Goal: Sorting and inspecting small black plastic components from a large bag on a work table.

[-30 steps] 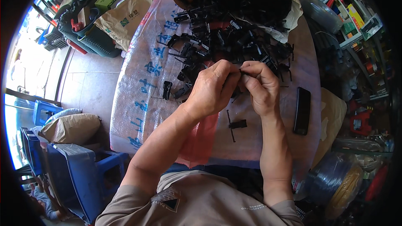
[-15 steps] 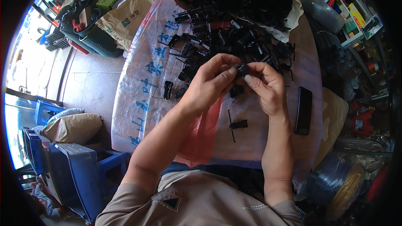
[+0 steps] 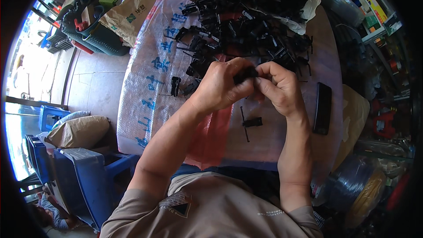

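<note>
Shifted deeper into the curl of the left hand [image 3: 224, 86] since half a second ago, one small black part [image 3: 245, 75] is held between both hands above the woven plastic sheet [image 3: 145, 90]. It looks dark and blocky, its outline mostly hidden by fingers. The left hand is closed around it; the right hand [image 3: 280, 88] pinches its right end, thumb and forefinger nearly together. Nearer the body lies a loose black piece [image 3: 252, 122], its stubby body crossed by a thin rod.
</note>
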Available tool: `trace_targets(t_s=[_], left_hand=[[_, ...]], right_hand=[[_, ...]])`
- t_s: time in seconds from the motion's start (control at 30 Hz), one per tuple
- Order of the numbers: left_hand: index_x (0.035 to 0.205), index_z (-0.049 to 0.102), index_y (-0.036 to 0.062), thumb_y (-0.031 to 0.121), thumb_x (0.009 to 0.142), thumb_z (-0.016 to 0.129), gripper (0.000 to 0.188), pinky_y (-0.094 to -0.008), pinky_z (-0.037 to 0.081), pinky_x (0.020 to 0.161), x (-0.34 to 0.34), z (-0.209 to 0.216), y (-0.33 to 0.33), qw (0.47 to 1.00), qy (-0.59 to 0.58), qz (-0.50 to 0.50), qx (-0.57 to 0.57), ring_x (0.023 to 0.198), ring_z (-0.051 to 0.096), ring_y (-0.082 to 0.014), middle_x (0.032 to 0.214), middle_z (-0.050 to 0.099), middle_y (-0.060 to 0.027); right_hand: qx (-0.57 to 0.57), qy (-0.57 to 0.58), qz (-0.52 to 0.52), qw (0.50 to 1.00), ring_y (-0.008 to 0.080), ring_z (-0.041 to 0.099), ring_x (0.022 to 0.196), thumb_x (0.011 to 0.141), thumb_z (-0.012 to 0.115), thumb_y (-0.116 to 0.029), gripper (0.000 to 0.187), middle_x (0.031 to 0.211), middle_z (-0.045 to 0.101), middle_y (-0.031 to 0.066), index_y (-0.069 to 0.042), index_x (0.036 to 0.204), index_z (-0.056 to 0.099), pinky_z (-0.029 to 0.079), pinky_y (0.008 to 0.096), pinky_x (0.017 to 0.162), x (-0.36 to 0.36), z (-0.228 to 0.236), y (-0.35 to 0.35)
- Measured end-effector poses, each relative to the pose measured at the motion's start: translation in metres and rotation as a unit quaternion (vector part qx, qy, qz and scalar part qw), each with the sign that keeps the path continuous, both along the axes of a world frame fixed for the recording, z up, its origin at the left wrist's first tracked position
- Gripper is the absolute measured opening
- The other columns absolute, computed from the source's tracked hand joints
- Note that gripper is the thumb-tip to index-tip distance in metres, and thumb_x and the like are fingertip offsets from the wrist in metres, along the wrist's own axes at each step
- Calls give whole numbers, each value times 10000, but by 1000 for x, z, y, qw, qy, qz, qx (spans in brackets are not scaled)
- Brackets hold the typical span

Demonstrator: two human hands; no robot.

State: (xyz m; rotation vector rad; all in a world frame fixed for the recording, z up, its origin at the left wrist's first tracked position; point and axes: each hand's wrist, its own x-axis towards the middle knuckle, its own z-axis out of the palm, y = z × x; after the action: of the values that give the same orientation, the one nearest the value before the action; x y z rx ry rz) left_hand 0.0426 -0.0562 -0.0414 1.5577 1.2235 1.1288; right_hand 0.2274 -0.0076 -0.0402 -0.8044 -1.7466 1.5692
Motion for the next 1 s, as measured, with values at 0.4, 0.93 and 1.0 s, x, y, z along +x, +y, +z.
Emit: trace_targets(t_s=[0.4,0.93,1.0], left_hand=[[961,578,35,232,927,536,204,-241,380,445,-44,-14,20,823,-552,10,-136,564,522,-165,790,603,-94],[1214,573,-38,221,832,762,499,-256,499,756,-6,3,2,987,-147,35,-52,870,614,-117,995,672,-88],[1224,569,-33,266,800,789,564,-281,497,823,-3,2,1,998,-29,56,-14,917,616,-138,1002,671,-90]], right_hand=[[383,-362,-73,847,324,645,760,710,734,-87,269,909,637,125,-24,950,629,509,373,654,-25,-22,-13],[52,160,-149,974,86,564,742,935,620,-98,155,1063,616,45,13,1022,686,470,207,673,-3,-9,8],[67,153,-143,976,75,561,770,950,603,-114,169,1074,614,43,15,1020,686,473,204,685,-4,-9,7]])
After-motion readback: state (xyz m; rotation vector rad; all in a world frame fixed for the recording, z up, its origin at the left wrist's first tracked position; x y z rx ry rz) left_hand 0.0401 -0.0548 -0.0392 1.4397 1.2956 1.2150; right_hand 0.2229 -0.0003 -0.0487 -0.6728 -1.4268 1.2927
